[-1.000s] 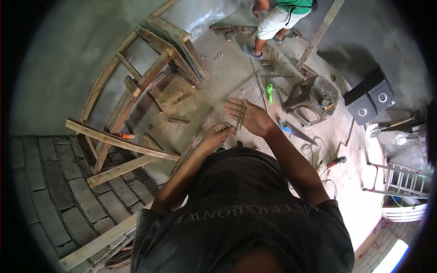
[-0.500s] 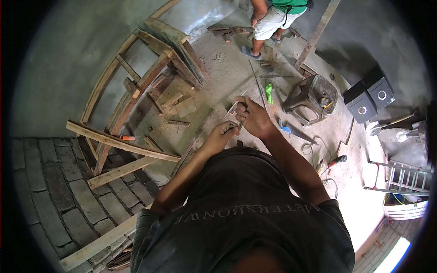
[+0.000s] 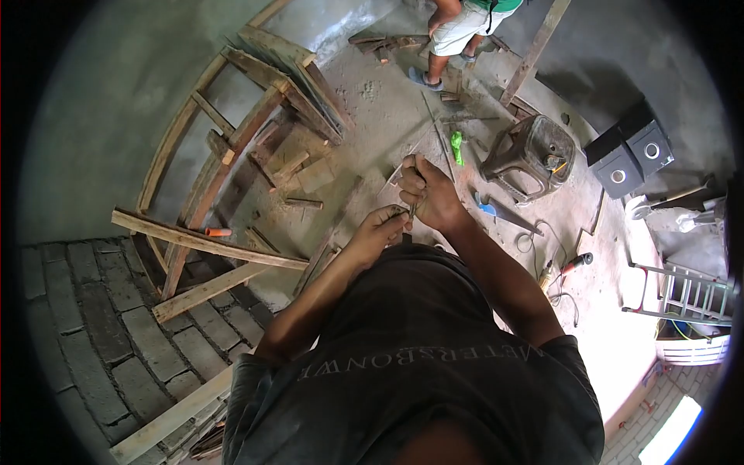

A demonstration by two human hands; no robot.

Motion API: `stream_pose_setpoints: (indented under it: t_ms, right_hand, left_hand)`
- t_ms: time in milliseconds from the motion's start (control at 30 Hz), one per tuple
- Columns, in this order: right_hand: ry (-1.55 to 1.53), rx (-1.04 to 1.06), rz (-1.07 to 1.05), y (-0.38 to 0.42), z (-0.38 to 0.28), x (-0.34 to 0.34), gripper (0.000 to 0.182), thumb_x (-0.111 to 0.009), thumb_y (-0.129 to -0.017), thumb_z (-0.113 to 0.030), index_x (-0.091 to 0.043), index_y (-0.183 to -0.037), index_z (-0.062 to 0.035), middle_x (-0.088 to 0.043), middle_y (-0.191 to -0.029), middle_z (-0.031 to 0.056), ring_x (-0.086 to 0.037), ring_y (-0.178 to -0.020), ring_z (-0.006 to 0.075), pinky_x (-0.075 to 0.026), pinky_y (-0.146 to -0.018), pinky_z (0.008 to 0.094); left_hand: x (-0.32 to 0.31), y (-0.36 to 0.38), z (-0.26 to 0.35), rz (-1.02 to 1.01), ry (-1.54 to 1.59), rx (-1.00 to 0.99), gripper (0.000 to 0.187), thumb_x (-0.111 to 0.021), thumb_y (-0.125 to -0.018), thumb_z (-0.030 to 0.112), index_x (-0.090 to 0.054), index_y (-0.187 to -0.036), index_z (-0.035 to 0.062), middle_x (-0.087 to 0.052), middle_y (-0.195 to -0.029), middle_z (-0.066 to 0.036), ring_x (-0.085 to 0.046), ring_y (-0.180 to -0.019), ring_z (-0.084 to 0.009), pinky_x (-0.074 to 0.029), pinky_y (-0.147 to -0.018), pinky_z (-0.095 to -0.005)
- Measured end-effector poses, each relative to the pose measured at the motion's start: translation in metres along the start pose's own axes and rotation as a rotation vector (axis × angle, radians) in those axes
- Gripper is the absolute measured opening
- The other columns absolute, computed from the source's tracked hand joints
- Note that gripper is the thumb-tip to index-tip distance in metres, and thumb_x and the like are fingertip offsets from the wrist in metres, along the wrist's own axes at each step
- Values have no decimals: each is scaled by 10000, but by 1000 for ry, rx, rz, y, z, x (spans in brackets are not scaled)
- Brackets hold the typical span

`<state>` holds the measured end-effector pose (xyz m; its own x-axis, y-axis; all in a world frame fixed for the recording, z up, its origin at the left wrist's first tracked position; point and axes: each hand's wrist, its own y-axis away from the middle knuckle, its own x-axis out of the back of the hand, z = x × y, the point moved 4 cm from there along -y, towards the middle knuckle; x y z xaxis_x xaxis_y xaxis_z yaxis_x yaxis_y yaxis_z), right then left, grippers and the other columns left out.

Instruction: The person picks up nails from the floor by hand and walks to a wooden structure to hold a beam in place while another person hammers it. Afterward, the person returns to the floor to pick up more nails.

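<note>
Right hand (image 3: 431, 194) is clenched around what look like long nails (image 3: 414, 208) (thin, dark); left hand (image 3: 381, 230) pinches their lower ends.

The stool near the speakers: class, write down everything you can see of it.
The stool is dark, dusty and looks like moulded plastic, with splayed legs and open sides. It seems to lie tipped on the floor rather than upright. Small items, one yellow, rest on it. A saw with a blue handle lies just in front; two speakers stand beside it. No hand touches it.

Green object (image 3: 457, 146) on grey floor (image 3: 380, 116); orange piece (image 3: 218, 232); black shirt (image 3: 411, 364).
</note>
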<state>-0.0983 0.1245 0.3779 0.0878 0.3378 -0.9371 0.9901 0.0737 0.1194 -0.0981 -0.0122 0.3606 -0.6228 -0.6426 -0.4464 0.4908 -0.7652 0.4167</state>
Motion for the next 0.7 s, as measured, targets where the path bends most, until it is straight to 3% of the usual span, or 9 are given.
stream_pose_setpoints:
  t_ms: [167,267,333,433,700]
  right_hand:
    - [-20,-13,-19,-3,0,-3,281,-472,-981,-362,-563,-990,-95,-358,-640,-56,-288,-566,60,-272,-520,209]
    - [2,-5,-19,-3,-1,-9,274,-468,-984,-356,-561,-995,-98,-357,-641,-53,-291,-571,61,-273,-520,209]
    - [-5,-2,-10,-5,0,-11,273,-464,-987,-353,-559,-1006,-97,-362,-646,-46,-301,-580,63,-277,-521,209]
    - [-11,-1,-56,-9,4,-15,273,-458,-990,-348,-556,-1012,-94,-369,-652,-38,-313,-590,67,-285,-526,213]
    - [11,-6,-30,-17,13,-16,266,-458,-990,-348,-552,-1002,-100,-370,-653,-33,-323,-596,71,-291,-536,218]
  left_hand:
    - [-4,6,10,5,56,32,156,-536,-961,188,-576,-901,50,-545,-781,23,-351,-564,-31,-300,-520,-197]
    - [-4,10,19,71,-183,-13,126,-568,-943,165,-567,-906,45,-531,-755,28,-384,-593,-22,-316,-530,-194]
    - [-6,11,28,52,-391,-243,108,-607,-920,142,-554,-897,50,-519,-731,28,-425,-623,-21,-334,-542,-195]
    - [-5,14,36,125,-511,-292,118,-641,-895,119,-541,-883,58,-505,-683,30,-445,-609,-27,-343,-534,-200]
    - [11,16,34,208,-485,-333,160,-670,-871,119,-525,-846,56,-486,-625,38,-434,-557,-31,-335,-494,-213]
